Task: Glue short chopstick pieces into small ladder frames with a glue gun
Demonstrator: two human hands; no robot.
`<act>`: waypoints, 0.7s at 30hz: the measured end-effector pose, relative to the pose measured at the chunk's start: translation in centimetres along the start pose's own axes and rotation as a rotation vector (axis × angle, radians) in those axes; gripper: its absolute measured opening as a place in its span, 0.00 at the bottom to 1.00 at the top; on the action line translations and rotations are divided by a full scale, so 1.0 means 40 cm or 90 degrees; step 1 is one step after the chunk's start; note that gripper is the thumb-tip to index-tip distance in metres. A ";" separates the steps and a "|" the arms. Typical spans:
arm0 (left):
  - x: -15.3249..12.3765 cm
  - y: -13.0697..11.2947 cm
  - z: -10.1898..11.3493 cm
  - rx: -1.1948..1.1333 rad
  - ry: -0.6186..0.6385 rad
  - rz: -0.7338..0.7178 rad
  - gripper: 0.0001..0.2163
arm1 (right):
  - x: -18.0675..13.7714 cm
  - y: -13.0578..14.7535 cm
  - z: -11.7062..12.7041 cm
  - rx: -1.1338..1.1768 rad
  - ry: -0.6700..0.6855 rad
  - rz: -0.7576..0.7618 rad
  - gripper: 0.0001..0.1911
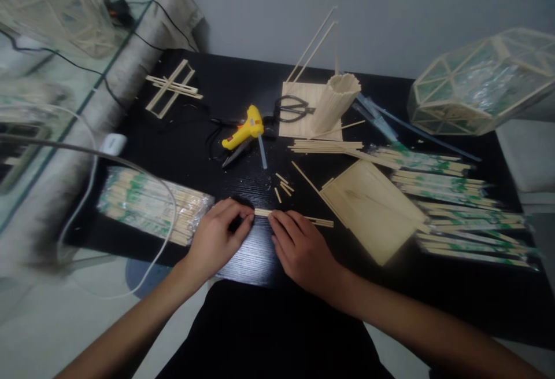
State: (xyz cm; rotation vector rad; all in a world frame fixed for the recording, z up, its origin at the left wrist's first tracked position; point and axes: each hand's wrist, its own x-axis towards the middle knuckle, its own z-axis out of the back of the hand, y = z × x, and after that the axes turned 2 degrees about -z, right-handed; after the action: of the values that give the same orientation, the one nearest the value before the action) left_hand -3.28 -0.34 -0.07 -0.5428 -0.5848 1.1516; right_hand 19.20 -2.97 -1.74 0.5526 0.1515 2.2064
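Just below centre frame, the left hand (223, 230) has thumb and forefinger pinched together at the left end of some thin wooden sticks (262, 212) — and the right hand (303, 249) lies over their middle, fingers bunched close; whether it grips, I can't tell. Just above sit short stick pieces (284, 186) — the yellow glue gun (245, 128) rests upper centre.
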 end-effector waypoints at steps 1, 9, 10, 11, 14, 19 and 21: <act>-0.001 0.001 -0.001 0.000 -0.005 -0.004 0.05 | -0.001 0.000 -0.001 -0.003 0.000 0.001 0.20; -0.008 0.009 -0.016 0.006 -0.040 -0.025 0.04 | -0.004 -0.002 -0.001 -0.010 0.001 0.004 0.20; -0.008 0.010 -0.016 0.008 -0.039 -0.025 0.04 | -0.004 -0.002 -0.001 -0.008 0.003 0.005 0.20; -0.008 0.010 -0.016 0.009 -0.038 -0.025 0.04 | -0.004 -0.002 -0.001 -0.006 0.002 0.004 0.20; -0.006 0.010 -0.014 0.005 -0.033 -0.029 0.04 | -0.004 -0.001 -0.002 -0.003 0.000 0.001 0.20; -0.002 0.007 -0.010 0.004 -0.021 -0.017 0.05 | -0.004 0.000 -0.001 0.014 0.012 -0.011 0.21; 0.001 0.006 -0.009 0.006 -0.016 -0.007 0.05 | -0.005 0.000 -0.002 0.022 0.019 -0.021 0.21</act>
State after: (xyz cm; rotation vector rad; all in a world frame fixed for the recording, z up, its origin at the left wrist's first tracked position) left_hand -3.20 -0.27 -0.50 -0.5177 -0.6024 1.1517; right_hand 19.26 -3.10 -1.88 0.5335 0.2130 2.1844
